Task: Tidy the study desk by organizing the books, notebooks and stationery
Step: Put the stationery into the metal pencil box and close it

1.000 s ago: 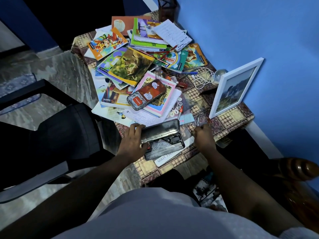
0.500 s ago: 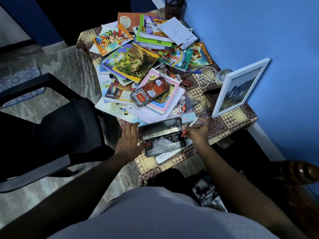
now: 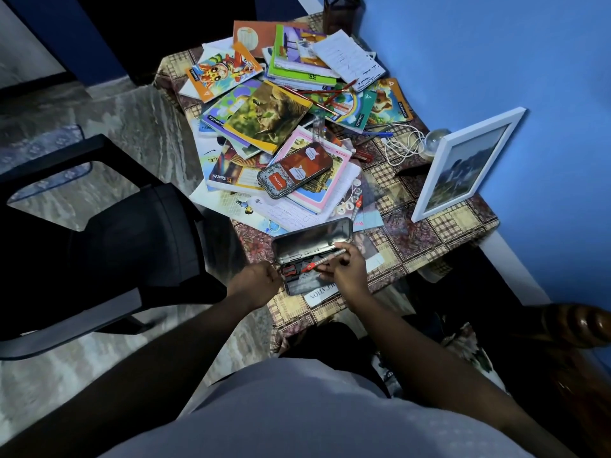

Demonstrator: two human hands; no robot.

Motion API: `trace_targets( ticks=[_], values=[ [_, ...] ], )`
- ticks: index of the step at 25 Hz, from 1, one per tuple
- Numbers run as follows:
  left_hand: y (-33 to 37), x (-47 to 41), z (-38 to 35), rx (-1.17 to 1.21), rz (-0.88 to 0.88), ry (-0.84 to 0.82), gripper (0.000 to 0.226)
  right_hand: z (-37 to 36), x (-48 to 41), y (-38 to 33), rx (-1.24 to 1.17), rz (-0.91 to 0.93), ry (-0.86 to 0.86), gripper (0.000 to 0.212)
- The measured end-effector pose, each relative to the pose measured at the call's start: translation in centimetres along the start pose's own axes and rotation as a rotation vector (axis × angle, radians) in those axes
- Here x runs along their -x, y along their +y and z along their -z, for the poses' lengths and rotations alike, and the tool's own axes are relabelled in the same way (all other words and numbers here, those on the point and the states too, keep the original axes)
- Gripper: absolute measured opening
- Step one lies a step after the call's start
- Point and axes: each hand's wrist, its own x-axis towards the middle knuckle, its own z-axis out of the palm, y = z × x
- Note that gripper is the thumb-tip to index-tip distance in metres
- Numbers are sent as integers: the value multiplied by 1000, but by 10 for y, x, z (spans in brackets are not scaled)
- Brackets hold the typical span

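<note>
An open metal geometry tin (image 3: 312, 238) lies at the desk's near edge, lid tipped back. My right hand (image 3: 347, 271) pinches a red and silver compass (image 3: 322, 262) over the tin's tray. My left hand (image 3: 256, 284) sits against the tin's left end with curled fingers; whether it grips the tin is unclear. Behind the tin spreads a heap of notebooks and books (image 3: 264, 117), with a closed printed pencil tin (image 3: 295, 169) on top and loose coloured pencils (image 3: 317, 94) further back.
A white picture frame (image 3: 463, 160) leans on the blue wall at the right, beside a white cable (image 3: 403, 143). A dark pen holder (image 3: 340, 11) stands at the far corner. A black chair (image 3: 109, 239) is left of the checked tablecloth (image 3: 429, 233).
My right hand picked the compass up from the desk at the right and carried it left over the open tin. My left hand stayed at the tin's left end.
</note>
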Motion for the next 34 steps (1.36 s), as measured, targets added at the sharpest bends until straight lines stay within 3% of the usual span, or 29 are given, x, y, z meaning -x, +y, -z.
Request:
trace_targets(
  ticks=[5, 10, 14, 20, 30, 34],
  values=[
    [5, -3, -6, 7, 19, -19, 28, -8, 2, 11, 240, 77, 39, 24],
    [10, -5, -8, -90, 50, 32, 33, -8, 6, 14, 251, 107, 103, 30],
    [18, -11, -12, -127, 102, 65, 50, -2, 7, 18, 350, 165, 119, 32],
    [17, -25, -11, -154, 147, 33, 71, 15, 1, 23, 461, 206, 201, 8],
    [20, -27, -11, -193, 165, 5, 68, 33, -7, 13, 551, 217, 251, 4],
    [22, -26, -10, -191, 146, -13, 68, 27, -5, 14, 370, 144, 220, 5]
  ],
)
